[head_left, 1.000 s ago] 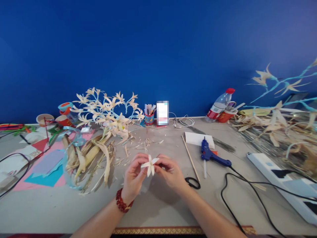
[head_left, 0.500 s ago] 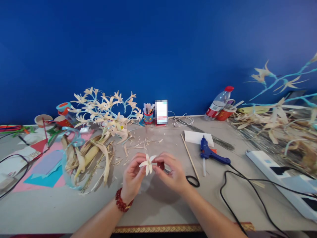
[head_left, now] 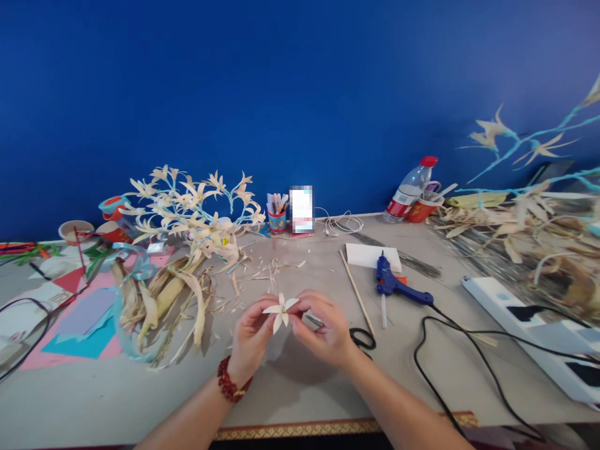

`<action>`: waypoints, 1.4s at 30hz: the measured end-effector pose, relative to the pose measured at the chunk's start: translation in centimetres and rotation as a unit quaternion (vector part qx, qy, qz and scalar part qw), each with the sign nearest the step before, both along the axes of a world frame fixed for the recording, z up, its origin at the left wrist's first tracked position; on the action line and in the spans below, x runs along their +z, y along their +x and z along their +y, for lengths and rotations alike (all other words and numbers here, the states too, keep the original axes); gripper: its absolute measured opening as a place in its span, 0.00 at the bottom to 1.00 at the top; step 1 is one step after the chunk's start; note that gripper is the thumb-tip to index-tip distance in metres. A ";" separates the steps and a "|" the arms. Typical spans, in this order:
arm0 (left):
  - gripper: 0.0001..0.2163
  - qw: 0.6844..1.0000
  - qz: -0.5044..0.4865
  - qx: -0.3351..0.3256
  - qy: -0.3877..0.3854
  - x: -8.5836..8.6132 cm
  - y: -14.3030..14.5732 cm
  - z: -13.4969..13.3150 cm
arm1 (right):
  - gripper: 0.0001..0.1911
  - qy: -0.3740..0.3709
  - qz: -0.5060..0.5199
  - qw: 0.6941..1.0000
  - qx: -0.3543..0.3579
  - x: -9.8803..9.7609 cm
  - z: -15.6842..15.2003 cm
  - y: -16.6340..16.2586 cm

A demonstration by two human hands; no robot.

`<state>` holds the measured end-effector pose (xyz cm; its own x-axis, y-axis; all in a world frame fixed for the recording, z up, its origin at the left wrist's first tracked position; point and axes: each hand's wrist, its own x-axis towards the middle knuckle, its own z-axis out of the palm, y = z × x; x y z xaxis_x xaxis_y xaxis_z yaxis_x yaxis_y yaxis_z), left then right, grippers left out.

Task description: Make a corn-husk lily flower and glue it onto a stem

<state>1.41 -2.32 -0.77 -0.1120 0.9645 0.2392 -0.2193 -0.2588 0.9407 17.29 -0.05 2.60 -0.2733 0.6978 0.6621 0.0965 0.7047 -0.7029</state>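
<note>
The person's left grip (head_left: pixel 252 342) is grasping a cream, star-shaped flower with 5 slender petals (head_left: pixel 281 314) from its left side, and the right grip (head_left: pixel 324 328) is pinching it from the right, thumb and fingertips pressing together. The flower is hovering between the 2 hands, above the front middle of the grey tabletop (head_left: pixel 154 406). A bracelet of dark red beads (head_left: pixel 229 382) is circling the left wrist. Just beside the right wrist, a black loop-shaped handle (head_left: pixel 363 338) is lying near the lower end of a thin, pale wooden stick (head_left: pixel 357 290). Farther right, a blue glue gun with a black cord (head_left: pixel 398 287) is resting partly over a folded white paper sheet (head_left: pixel 363 255). To the left of the hands, dry, straw-coloured husks (head_left: pixel 171 303) are lying in a pile; behind them, a cluster of cream flowers on light-blue stems (head_left: pixel 197 203) is spreading before the deep blue wall (head_left: pixel 300 87).
</note>
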 end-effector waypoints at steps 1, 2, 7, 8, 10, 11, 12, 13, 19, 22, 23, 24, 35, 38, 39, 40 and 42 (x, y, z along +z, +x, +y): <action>0.05 1.000 -0.009 -0.003 -0.007 -0.1 0.0 0.0 | 0.05 -0.004 0.000 1.000 0.000 0.0 0.0 0.0; 0.05 1.000 -0.019 -0.007 -0.015 -0.1 0.1 0.0 | 0.05 -0.009 0.001 1.000 0.000 0.0 0.0 0.0; 0.08 0.995 -0.074 -0.021 -0.069 0.0 0.3 0.0 | 0.04 -0.039 0.013 0.999 0.006 0.1 0.0 -0.2; 0.08 0.993 -0.084 -0.023 -0.076 0.1 0.4 0.0 | 0.04 -0.044 0.014 0.999 0.007 0.1 0.0 -0.2; 0.08 0.990 -0.102 -0.034 -0.087 0.4 0.5 0.0 | 0.04 -0.056 0.019 0.998 0.012 0.0 0.0 -0.3; 0.09 0.989 -0.109 -0.043 -0.091 0.6 0.5 0.0 | 0.04 -0.063 0.022 0.998 0.013 -0.1 0.0 -0.3; 0.09 0.988 -0.112 -0.050 -0.093 0.7 0.6 0.0 | 0.04 -0.070 0.025 0.997 0.013 -0.1 0.0 -0.3; 0.09 0.988 -0.113 -0.053 -0.094 0.8 0.6 0.0 | 0.04 -0.077 0.026 0.997 0.012 -0.2 0.0 -0.3; 0.07 0.993 -0.080 -0.032 -0.082 0.3 0.6 0.0 | 0.03 -0.082 0.021 0.996 0.012 -0.4 0.1 -0.2; 0.07 0.995 -0.067 -0.028 -0.069 0.1 0.5 0.0 | 0.03 -0.086 0.018 0.996 0.016 -0.4 0.2 -0.3; 0.07 0.996 -0.063 -0.027 -0.065 0.0 0.5 0.0 | 0.03 -0.085 0.016 0.996 0.017 -0.3 0.2 -0.3; 0.07 0.996 -0.059 -0.025 -0.062 0.0 0.5 -0.1 | 0.03 -0.082 0.015 0.996 0.017 -0.3 0.1 -0.3; 0.08 0.998 -0.002 -0.003 -0.056 0.4 0.7 -0.4 | 0.05 0.000 0.008 1.000 0.006 0.1 -0.1 -0.4; 0.09 0.999 -0.001 0.001 -0.053 0.2 0.6 -0.4 | 0.06 0.017 0.009 1.000 0.002 0.1 0.0 -0.4; 0.09 0.999 -0.005 0.003 -0.051 0.2 0.6 -0.4 | 0.06 0.024 0.011 1.000 0.002 0.1 0.0 -0.4; 0.08 0.999 -0.009 0.004 -0.048 0.2 0.6 -0.4 | 0.07 0.030 0.013 0.999 0.002 0.1 0.0 -0.4; 0.08 0.999 -0.012 0.001 -0.038 0.2 0.6 -0.4 | 0.07 0.038 0.015 0.999 0.002 0.1 0.0 -0.5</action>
